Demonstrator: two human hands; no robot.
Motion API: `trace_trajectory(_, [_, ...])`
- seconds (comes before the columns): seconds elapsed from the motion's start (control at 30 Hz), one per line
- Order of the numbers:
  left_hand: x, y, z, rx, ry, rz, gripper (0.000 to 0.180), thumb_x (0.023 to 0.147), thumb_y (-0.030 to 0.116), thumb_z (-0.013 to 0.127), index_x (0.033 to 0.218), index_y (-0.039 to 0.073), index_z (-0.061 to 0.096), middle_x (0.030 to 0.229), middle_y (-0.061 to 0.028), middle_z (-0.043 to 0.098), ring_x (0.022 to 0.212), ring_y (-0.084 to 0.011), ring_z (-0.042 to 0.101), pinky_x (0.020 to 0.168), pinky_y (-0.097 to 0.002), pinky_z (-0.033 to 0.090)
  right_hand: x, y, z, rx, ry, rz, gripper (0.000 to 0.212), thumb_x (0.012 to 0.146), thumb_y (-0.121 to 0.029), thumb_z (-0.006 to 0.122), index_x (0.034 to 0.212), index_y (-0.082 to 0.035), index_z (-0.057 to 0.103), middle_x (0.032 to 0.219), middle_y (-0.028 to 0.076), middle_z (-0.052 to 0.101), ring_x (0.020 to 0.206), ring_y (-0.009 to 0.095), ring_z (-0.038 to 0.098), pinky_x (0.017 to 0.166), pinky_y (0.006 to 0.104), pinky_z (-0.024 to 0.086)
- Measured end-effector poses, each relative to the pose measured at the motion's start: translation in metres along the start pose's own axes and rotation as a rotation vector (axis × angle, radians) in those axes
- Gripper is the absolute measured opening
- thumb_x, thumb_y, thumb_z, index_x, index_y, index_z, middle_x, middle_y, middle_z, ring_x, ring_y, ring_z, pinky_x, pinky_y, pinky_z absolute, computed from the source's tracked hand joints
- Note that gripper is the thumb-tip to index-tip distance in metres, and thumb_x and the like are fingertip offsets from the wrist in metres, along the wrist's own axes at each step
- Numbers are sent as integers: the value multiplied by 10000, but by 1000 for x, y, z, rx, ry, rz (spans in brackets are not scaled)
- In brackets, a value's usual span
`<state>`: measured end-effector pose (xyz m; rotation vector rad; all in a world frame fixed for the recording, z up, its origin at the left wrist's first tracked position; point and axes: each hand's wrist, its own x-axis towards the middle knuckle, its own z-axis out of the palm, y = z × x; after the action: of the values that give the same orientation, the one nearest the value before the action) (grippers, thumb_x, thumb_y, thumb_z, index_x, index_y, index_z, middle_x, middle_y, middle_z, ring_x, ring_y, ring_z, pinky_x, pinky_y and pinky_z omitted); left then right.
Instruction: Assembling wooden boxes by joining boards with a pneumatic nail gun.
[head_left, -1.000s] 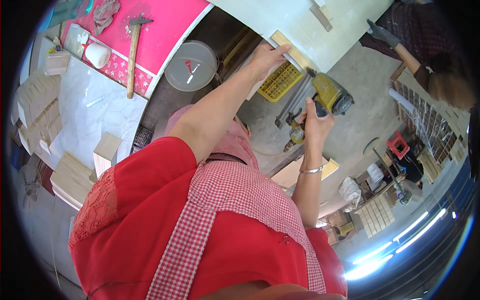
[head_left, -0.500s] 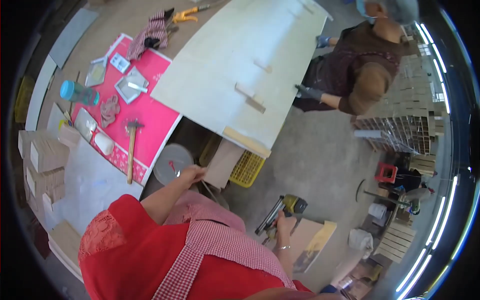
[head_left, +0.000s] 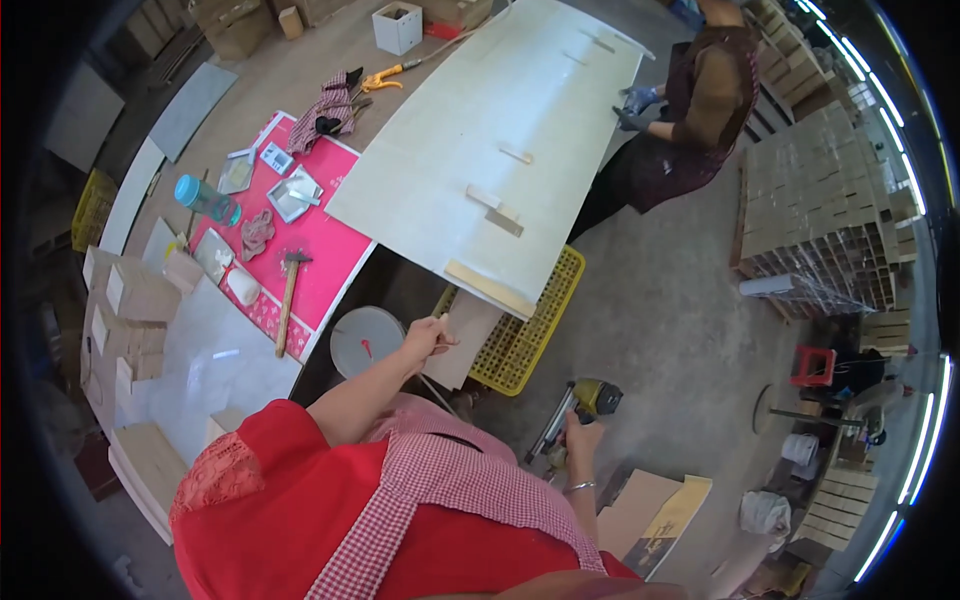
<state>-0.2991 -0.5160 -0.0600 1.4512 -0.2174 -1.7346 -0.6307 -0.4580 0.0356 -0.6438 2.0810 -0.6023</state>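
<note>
My right hand (head_left: pixel 582 440) is wrapped round the handle of a nail gun (head_left: pixel 598 397) with a yellow-green body and a long silver magazine, held low above the floor. My left hand (head_left: pixel 428 338) is closed, beside a thin brown board (head_left: pixel 465 335) that juts out from under the near end of the big pale panel (head_left: pixel 440 180). What its fingers pinch is too small to make out. A light wood strip (head_left: pixel 490 288) lies along the panel's near edge. Small wood blocks (head_left: pixel 497 203) rest farther up the panel.
Across the panel stands a co-worker (head_left: pixel 690 120) in grey gloves. A yellow crate (head_left: pixel 545 330) and a round-lidded bucket (head_left: pixel 366 342) sit below. On the pink-covered table (head_left: pixel 340 250) are a hammer (head_left: pixel 288 300), a blue-lidded bottle (head_left: pixel 208 200) and a cloth (head_left: pixel 257 232). Wood pieces (head_left: pixel 130 310) are stacked left.
The view has shifted, showing more of the yellow crate. The co-worker's gloved hands have come together at the panel's far edge. My right hand still holds the nail gun.
</note>
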Motion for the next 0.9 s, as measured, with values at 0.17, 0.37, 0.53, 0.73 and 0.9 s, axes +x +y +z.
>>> trace_trajectory(0.17, [3, -30, -12, 12, -44, -38, 375, 971, 361, 563, 747, 61, 556, 667, -72, 583, 656, -208, 623, 599, -305, 494, 10, 0, -20, 104, 3, -51, 191, 834, -126, 686, 783, 11, 563, 545, 57, 543, 392, 166, 529, 371, 308, 416])
trace_trajectory(0.37, [-41, -68, 44, 841, -380, 504, 503, 924, 511, 563, 1015, 19, 615, 879, -134, 649, 841, -300, 643, 780, -386, 506, 0, -53, -42, 289, 5, -199, 207, 870, -151, 671, 780, 0, 561, 533, 47, 541, 413, 163, 534, 391, 307, 424])
trace_trajectory(0.53, [-74, -61, 111, 1262, -1044, 91, 671, 824, 633, 603, 1175, 61, 620, 1210, -176, 610, 1140, -348, 562, 927, -407, 455, -18, -140, -109, 299, 179, -420, 428, 936, -373, 617, 645, -61, 581, 596, 24, 579, 571, 131, 542, 608, 302, 463])
trace_trajectory(0.73, [-59, -77, 66, 1145, -843, 302, 592, 764, 593, 677, 1001, 51, 671, 985, -174, 667, 957, -337, 624, 792, -416, 491, -71, -230, -208, 413, 803, -1027, 263, 921, -196, 627, 754, 7, 628, 652, 56, 590, 588, 160, 556, 599, 336, 504])
trace_trajectory(0.9, [-43, -71, 74, 828, -299, 542, 362, 758, 345, 736, 920, 40, 630, 962, -125, 644, 937, -281, 623, 785, -391, 501, -119, -232, -258, -289, 1488, -1974, 593, 859, -440, 703, 1213, 23, 594, 961, 161, 660, 880, 243, 632, 807, 349, 522])
